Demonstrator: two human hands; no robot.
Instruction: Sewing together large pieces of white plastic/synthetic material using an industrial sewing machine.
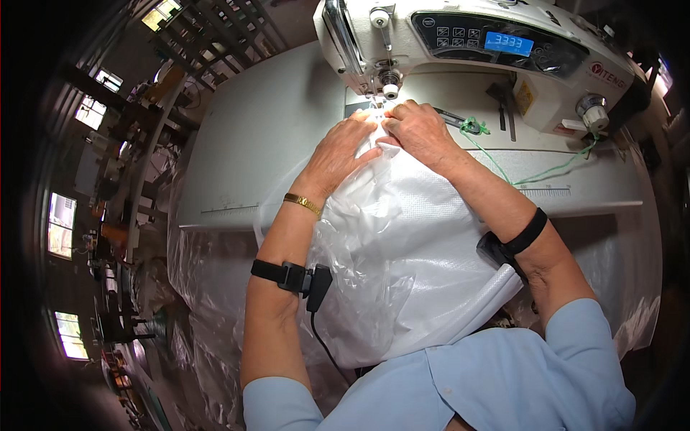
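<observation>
A sewing machine (460, 50) with a lit blue display stands at the far side of the table. White woven plastic sheeting (438, 208), with a clear film (359, 251) along its left part, runs from my lap up to the needle area. My left hand (345, 147) pinches the gathered edge of the sheeting just in front of the presser foot. Close beside it, my right hand (420, 133) has its fingers curled on the same edge, right of the needle. The fingertips of both hands nearly meet, and glare partly hides the edge between them.
Right of my hand lies a dark snips-like tool (460, 121) tied to a green cord (553, 172), which loops to the machine. A dark flat tool (507, 108) rests farther back. The grey tabletop (266, 129) extends left, and clear plastic hangs over its front.
</observation>
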